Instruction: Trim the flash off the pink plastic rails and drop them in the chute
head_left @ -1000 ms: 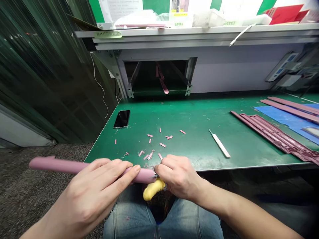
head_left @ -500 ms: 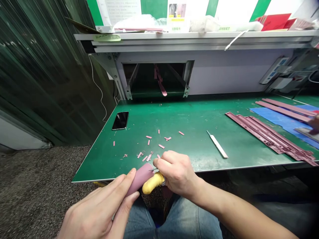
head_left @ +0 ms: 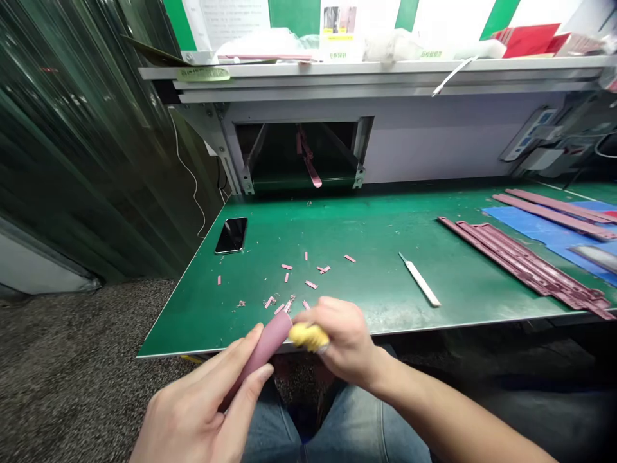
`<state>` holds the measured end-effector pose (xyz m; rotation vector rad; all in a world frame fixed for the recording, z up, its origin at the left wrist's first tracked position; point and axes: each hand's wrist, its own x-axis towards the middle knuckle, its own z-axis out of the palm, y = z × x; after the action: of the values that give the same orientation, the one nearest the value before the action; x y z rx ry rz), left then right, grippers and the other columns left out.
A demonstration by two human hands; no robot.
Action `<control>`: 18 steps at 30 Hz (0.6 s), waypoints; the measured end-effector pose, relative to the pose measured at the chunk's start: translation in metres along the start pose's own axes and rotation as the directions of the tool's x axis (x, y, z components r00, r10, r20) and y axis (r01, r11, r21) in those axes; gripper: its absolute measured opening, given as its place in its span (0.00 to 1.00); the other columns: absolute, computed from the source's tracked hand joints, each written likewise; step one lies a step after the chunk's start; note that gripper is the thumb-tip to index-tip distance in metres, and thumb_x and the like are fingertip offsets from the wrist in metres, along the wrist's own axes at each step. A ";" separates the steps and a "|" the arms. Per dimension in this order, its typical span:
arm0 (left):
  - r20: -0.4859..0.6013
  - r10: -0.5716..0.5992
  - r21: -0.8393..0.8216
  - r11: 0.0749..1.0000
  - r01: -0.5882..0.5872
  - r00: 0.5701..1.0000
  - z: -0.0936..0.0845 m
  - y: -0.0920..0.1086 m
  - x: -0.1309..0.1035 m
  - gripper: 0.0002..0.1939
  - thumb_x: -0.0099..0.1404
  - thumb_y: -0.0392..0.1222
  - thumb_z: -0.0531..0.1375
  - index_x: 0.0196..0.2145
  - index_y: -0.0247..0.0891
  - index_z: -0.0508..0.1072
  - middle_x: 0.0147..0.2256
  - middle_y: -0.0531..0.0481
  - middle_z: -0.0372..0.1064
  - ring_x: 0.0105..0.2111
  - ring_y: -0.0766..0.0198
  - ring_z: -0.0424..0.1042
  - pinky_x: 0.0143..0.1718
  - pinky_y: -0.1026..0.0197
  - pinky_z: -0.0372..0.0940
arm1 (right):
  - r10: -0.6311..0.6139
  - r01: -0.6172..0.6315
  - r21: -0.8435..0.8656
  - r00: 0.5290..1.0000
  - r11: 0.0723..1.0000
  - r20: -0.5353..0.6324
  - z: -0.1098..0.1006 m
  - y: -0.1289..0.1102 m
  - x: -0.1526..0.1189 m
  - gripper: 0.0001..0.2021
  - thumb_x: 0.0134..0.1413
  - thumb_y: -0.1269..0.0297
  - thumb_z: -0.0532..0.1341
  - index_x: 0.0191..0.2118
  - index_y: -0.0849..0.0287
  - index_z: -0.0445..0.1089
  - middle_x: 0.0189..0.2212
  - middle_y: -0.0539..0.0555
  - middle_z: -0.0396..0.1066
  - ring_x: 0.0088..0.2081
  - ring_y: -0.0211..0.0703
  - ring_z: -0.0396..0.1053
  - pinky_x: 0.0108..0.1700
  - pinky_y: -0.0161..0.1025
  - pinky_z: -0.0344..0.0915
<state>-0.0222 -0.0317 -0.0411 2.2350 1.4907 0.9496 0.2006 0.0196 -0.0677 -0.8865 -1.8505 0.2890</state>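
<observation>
My left hand (head_left: 207, 399) is closed around a pink, rounded, strip-like part (head_left: 267, 344), its far end pointing up and away over the table's front edge. Close to that end is my right hand (head_left: 342, 334), its fingers curled and a little blurred. A yellow wrapping (head_left: 308, 335), seemingly on its thumb, sits beside the part's tip. The thin blade seen in this hand earlier is hidden or smeared now. Small pink scraps (head_left: 311, 285) lie scattered just beyond both hands. A white-handled blade tool (head_left: 420, 281) lies to the right.
On the green table (head_left: 366, 225) are a black phone (head_left: 231, 235) at left and stacked long pink parts (head_left: 525, 263) at right. More pink strips (head_left: 554, 212) rest on a blue sheet (head_left: 535, 228). A chute opening (head_left: 308, 177) holds pink pieces. A shelf (head_left: 361, 83) spans above.
My right hand's yellow-wrapped digit has moved up from below the pink part to beside its tip. The thin blade no longer shows clearly. At far right, another person's hand has left the view.
</observation>
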 end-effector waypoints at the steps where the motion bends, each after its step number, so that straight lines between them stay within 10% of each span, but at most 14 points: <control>1: 0.011 -0.098 -0.134 0.986 0.099 0.995 0.001 -0.002 0.004 0.24 0.58 0.45 0.63 0.53 0.51 0.71 0.50 0.53 0.72 0.45 0.55 0.75 0.45 0.62 0.71 | 0.140 -0.131 0.128 0.988 0.983 -0.059 0.000 0.000 -0.003 0.08 0.62 0.63 0.54 0.37 0.56 0.70 0.25 0.48 0.65 0.27 0.35 0.60 0.29 0.32 0.56; 4: 0.100 -0.430 -0.649 0.655 0.387 0.897 0.016 -0.004 0.026 0.21 0.54 0.48 0.66 0.47 0.48 0.74 0.42 0.49 0.76 0.38 0.53 0.77 0.35 0.58 0.75 | 0.426 -0.386 0.363 0.904 0.848 -0.032 0.009 -0.012 -0.020 0.24 0.52 0.58 0.64 0.54 0.51 0.62 0.41 0.52 0.67 0.34 0.38 0.64 0.38 0.35 0.63; 8: 0.218 -0.566 -0.916 0.163 0.367 0.795 0.058 0.009 0.065 0.24 0.55 0.50 0.66 0.50 0.49 0.68 0.44 0.48 0.74 0.44 0.54 0.74 0.41 0.56 0.73 | 0.421 -0.506 0.370 0.860 0.779 0.290 0.012 -0.022 -0.041 0.39 0.40 0.54 0.70 0.59 0.51 0.56 0.38 0.51 0.69 0.29 0.37 0.64 0.30 0.33 0.63; 12: 0.142 -0.430 -0.880 0.357 0.313 0.891 0.093 0.001 0.077 0.35 0.55 0.49 0.66 0.58 0.51 0.59 0.54 0.45 0.65 0.53 0.53 0.67 0.50 0.54 0.68 | 0.649 -0.637 -0.134 0.756 0.759 0.086 -0.062 0.022 -0.046 0.23 0.55 0.57 0.60 0.57 0.50 0.61 0.33 0.50 0.71 0.29 0.39 0.66 0.30 0.34 0.61; 15: 0.066 -0.362 -0.701 0.647 0.302 0.930 0.099 -0.030 0.066 0.35 0.55 0.50 0.66 0.58 0.46 0.60 0.49 0.43 0.68 0.49 0.52 0.70 0.50 0.49 0.68 | 0.788 -0.700 -0.639 0.570 0.318 -0.232 -0.154 0.076 -0.043 0.22 0.54 0.55 0.60 0.55 0.49 0.65 0.33 0.53 0.73 0.33 0.46 0.69 0.33 0.39 0.60; 18: -0.046 -0.304 -0.449 0.857 0.252 0.952 0.093 -0.058 0.053 0.27 0.58 0.52 0.62 0.54 0.46 0.66 0.43 0.45 0.71 0.44 0.52 0.71 0.48 0.49 0.67 | 0.794 -0.740 -0.656 0.485 0.150 -0.366 -0.222 0.120 -0.029 0.21 0.48 0.61 0.64 0.50 0.59 0.70 0.36 0.62 0.73 0.40 0.57 0.70 0.38 0.44 0.60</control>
<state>0.0117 0.0514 -0.1235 1.6196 1.4221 1.1948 0.4534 0.0413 -0.0548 -2.5107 -1.3277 0.1310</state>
